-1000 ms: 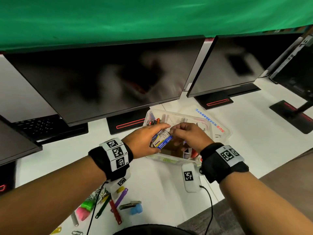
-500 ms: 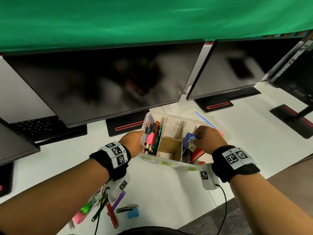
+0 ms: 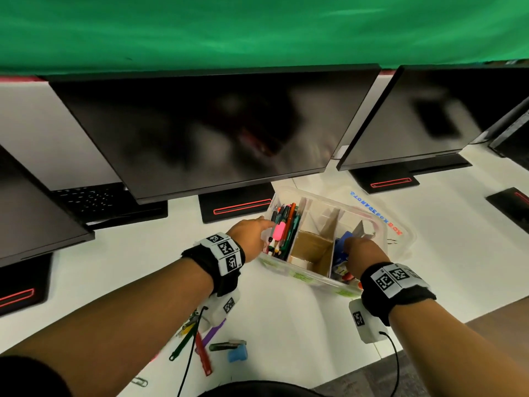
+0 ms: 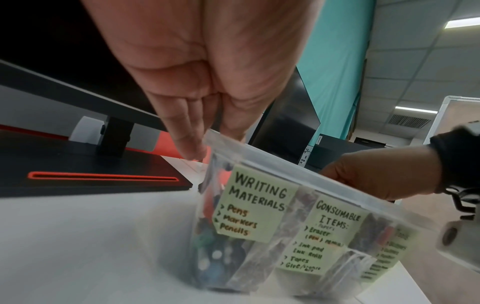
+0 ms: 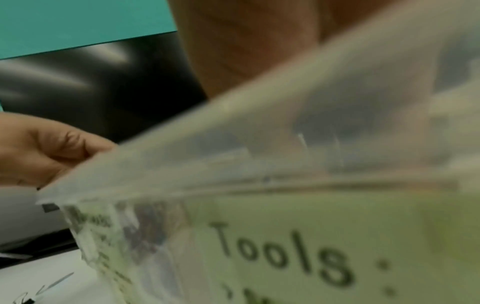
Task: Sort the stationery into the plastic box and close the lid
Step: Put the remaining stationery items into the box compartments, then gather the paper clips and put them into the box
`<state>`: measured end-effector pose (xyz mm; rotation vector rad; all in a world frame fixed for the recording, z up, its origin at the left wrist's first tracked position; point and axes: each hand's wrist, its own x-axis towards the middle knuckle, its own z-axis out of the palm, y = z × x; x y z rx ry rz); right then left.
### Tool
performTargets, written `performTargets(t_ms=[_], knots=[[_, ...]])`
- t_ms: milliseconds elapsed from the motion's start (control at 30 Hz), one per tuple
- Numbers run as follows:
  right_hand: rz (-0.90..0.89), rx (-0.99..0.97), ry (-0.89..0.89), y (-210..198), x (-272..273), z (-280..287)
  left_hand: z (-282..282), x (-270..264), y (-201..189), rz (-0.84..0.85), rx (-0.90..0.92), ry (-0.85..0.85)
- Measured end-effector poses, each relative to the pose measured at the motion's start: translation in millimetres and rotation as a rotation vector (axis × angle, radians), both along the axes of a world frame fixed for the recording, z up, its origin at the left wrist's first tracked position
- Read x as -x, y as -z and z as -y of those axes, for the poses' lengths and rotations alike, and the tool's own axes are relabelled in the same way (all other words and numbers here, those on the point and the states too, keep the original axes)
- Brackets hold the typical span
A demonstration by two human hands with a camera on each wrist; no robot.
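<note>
Head view: a clear plastic box (image 3: 323, 277) stands open on the white tabletop (image 3: 286, 325), in front of the base of a dark monitor (image 3: 200, 130); its clear lid (image 3: 400, 224), printed with blue and red lettering, lies just behind and to the right of it. Cardboard dividers split the box into compartments: the left one holds pens and markers (image 3: 282, 230), the middle one shows a bare brown floor, the right one holds a blue item and other small pieces too blurred to name. The left hand (image 3: 249, 239) rests against the box's left end, fingers straight and held together, their tips at the rim (left wrist view (image 4: 192, 144)). The right hand (image 3: 362, 257) reaches into the right compartment; its fingers are hidden, so its grip cannot be told. Green labels on the front wall read "Writing Materials" (image 4: 255, 205), "Consumable Items" (image 4: 327, 236) and "Tools" (image 5: 285, 253). Loose on the tabletop near the left forearm: a red pen (image 3: 203, 359), a green pen (image 3: 183, 343), a purple marker (image 3: 213, 333), a blue sharpener (image 3: 237, 353) and a paper clip (image 3: 140, 382).
</note>
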<state>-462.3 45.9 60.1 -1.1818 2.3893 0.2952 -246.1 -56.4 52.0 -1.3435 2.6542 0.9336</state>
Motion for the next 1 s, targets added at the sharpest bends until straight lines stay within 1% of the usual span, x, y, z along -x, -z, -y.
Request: performTargets(t_ms=[100, 200, 333, 467, 567, 633, 700, 800, 833, 900, 967, 1000], knots=[[-0.114, 0.028, -0.09, 7, -2, -3, 1, -1, 5, -0.016, -0.027, -0.003], [-0.105, 0.012, -0.169, 8, -6, -3, 4, -2, 8, -0.021, -0.039, -0.003], [-0.135, 0.03, -0.157, 9, -8, -2, 4, -3, 11, -0.018, -0.043, 0.0], [-0.067, 0.028, -0.151, 14, -4, -5, 8, -9, 9, -0.024, -0.1, -0.013], [-0.05, 0.013, -0.148, 11, -3, -5, 17, -28, -2, -0.051, -0.077, -0.028], [-0.069, 0.051, -0.127, 4, -12, -1, 27, -52, -8, -0.045, -0.071, -0.074], [-0.089, 0.11, -0.083, -11, -25, 5, 35, -78, -10, 0.017, -0.059, -0.106], [-0.098, 0.219, -0.098, -37, -57, 19, 38, -120, -3, 0.147, -0.069, -0.112], [-0.073, 0.259, -0.124, -45, -71, 23, 36, -131, 0, 0.178, -0.08, -0.11], [0.018, 0.306, -0.247, -52, -103, 27, 30, -154, 8, 0.234, -0.104, -0.109], [0.149, 0.3, -0.448, -42, -132, 28, 23, -176, 15, 0.263, -0.133, -0.116], [0.202, 0.253, -0.553, -31, -143, 27, 20, -185, 18, 0.272, -0.146, -0.117]])
